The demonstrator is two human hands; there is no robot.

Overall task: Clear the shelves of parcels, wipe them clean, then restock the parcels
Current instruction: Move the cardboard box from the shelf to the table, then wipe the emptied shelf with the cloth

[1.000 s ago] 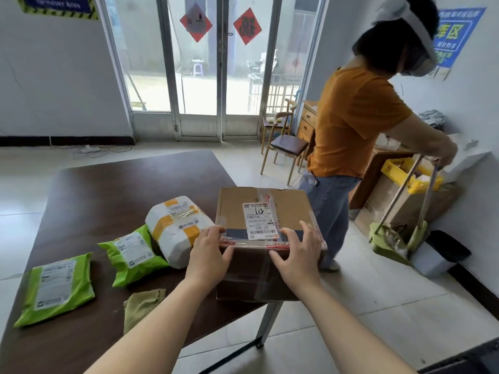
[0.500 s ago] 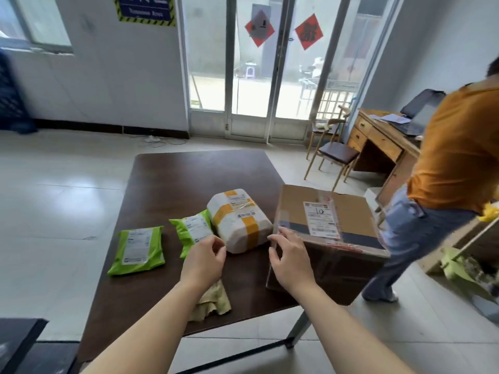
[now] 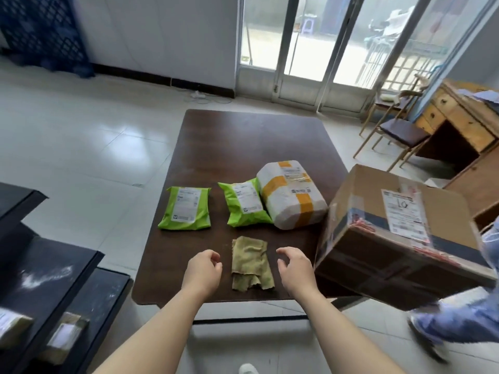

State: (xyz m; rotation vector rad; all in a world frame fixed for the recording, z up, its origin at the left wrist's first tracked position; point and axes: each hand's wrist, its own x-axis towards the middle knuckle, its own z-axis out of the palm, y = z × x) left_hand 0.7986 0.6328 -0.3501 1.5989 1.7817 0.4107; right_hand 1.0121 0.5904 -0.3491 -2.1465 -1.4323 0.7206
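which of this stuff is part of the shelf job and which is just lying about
Job: cardboard box, white taped parcel, left green mailer, right green mailer, cloth, black shelves.
Lying about: wooden chair, wooden desk.

Handwritten number "10" on the white shipping label (image 3: 404, 213) of the brown cardboard box (image 3: 399, 238); print on the other parcels' labels is illegible.

Dark table (image 3: 243, 136) ctr, chair (image 3: 399, 133) & wooden desk (image 3: 459, 122) far right, glass doors (image 3: 310, 36) behind.
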